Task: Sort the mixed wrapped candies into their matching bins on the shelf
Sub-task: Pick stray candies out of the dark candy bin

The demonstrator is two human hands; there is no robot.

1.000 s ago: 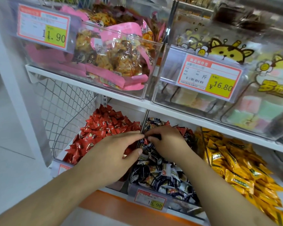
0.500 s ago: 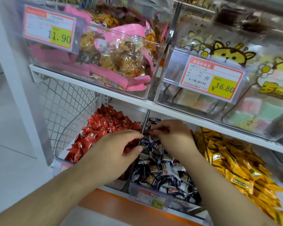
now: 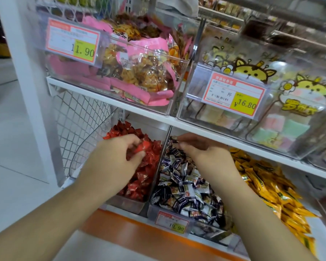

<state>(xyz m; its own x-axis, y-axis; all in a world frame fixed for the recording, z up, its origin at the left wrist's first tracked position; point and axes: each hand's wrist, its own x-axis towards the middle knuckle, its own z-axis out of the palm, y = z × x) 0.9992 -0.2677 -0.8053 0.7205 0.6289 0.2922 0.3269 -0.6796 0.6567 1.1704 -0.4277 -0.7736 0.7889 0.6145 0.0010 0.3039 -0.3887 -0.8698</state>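
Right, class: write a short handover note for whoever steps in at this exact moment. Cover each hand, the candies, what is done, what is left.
Left hand: over the red candy bin, fingers pinching a red candy.
Right hand: at the back of the dark-and-white candy bin, fingers curled; whether it holds anything cannot be told.
Yellow candies lie in the bin to the right.
Done: the red candy is over its own bin.
Left: drop it, check for more strays.

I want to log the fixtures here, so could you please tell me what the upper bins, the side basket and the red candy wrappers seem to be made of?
Upper bins: clear, glossy rigid plastic, probably acrylic; the contents show through and the edges catch glare.
Side basket: thin white-coated metal wire, judging by its open grid.
Red candy wrappers: shiny crinkled film, likely plastic or foil, with bright creases.
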